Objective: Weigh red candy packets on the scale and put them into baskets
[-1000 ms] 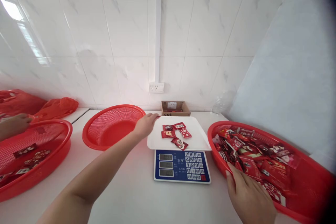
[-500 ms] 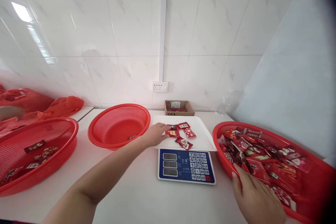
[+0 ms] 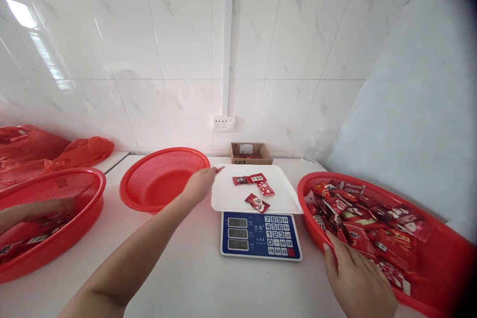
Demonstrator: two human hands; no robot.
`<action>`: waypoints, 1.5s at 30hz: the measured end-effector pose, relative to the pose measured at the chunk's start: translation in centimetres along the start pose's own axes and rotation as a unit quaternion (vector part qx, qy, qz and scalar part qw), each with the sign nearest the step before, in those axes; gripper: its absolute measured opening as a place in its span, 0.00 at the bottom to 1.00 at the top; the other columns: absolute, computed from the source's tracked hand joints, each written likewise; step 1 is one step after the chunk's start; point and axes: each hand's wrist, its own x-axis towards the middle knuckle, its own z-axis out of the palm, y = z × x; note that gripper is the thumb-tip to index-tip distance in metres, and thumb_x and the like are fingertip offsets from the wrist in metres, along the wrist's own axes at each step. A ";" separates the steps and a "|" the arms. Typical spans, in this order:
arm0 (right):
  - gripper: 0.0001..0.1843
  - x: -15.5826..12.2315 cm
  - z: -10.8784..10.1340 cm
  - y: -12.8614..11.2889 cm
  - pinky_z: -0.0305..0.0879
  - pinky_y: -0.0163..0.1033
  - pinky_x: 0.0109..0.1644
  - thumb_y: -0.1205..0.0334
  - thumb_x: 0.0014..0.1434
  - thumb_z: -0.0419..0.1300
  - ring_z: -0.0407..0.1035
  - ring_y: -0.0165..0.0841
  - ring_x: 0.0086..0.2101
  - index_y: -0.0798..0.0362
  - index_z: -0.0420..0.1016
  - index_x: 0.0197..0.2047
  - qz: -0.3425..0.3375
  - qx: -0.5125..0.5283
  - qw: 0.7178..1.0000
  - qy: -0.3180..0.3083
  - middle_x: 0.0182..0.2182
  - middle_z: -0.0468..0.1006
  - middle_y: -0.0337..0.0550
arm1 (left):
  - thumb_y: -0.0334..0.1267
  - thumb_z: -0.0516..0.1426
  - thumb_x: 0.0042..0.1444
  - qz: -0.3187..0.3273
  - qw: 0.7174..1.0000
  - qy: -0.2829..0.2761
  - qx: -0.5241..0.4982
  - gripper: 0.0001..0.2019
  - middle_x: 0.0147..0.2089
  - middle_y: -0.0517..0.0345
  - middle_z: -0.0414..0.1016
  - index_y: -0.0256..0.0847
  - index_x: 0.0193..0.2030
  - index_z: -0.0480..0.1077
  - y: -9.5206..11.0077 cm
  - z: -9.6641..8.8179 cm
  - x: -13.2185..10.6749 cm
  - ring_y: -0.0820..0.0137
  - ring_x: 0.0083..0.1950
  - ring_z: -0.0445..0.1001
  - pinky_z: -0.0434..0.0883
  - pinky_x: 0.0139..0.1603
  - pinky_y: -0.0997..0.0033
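My left hand [image 3: 199, 185] hovers between the middle red basket [image 3: 138, 198] and the white scale tray [image 3: 280, 200], pinching a red candy packet [image 3: 219, 169] at its fingertips. Several red candy packets [image 3: 256, 202] lie on the tray of the blue-faced scale [image 3: 260, 234]. My right hand [image 3: 354, 280] lies flat, fingers stretched, on the near rim of the right red basket [image 3: 443, 278], touching the heap of red candy packets [image 3: 367, 231] that fills it.
Another person's hand [image 3: 48, 207] reaches into the left red basket [image 3: 80, 218], which holds a few packets. Red plastic bags [image 3: 55, 149] lie behind it. A small cardboard box [image 3: 250, 153], a clear bottle [image 3: 315, 146] and a wall socket [image 3: 224, 123] are at the back.
My left hand took one packet off the scale tray and drew back left toward the middle basket. The other person's hand has moved down into the left basket. My right hand stays put.
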 end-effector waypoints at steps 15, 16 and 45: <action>0.18 0.1 0.0 -0.1 0.65 0.43 0.39 0.60 0.61 0.47 0.71 0.38 0.31 0.59 0.73 0.47 0.008 0.007 1.000 -0.006 0.31 0.79 0.48 | 0.39 0.47 0.64 0.111 0.989 -0.042 -0.088 0.20 0.66 0.51 0.59 0.45 0.63 0.60 4.7 4.1 3.5 0.63 0.66 0.57 0.60 0.62 0.62; 0.19 0.1 0.0 -0.1 0.65 0.44 0.39 0.60 0.61 0.46 0.72 0.39 0.31 0.58 0.73 0.47 0.009 0.009 1.000 -0.011 0.31 0.79 0.48 | 0.38 0.47 0.64 0.118 0.988 -0.043 -0.092 0.20 0.64 0.50 0.62 0.45 0.63 0.60 5.2 4.5 4.0 0.63 0.64 0.60 0.61 0.61 0.63; 0.19 0.1 -0.1 -0.3 0.63 0.44 0.40 0.59 0.63 0.45 0.72 0.38 0.33 0.61 0.72 0.47 -0.020 -0.025 0.999 0.028 0.33 0.79 0.48 | 0.41 0.53 0.61 0.277 0.957 -0.036 -0.083 0.17 0.58 0.52 0.70 0.42 0.57 0.65 10.6 3.9 -1.0 0.61 0.58 0.67 0.66 0.57 0.61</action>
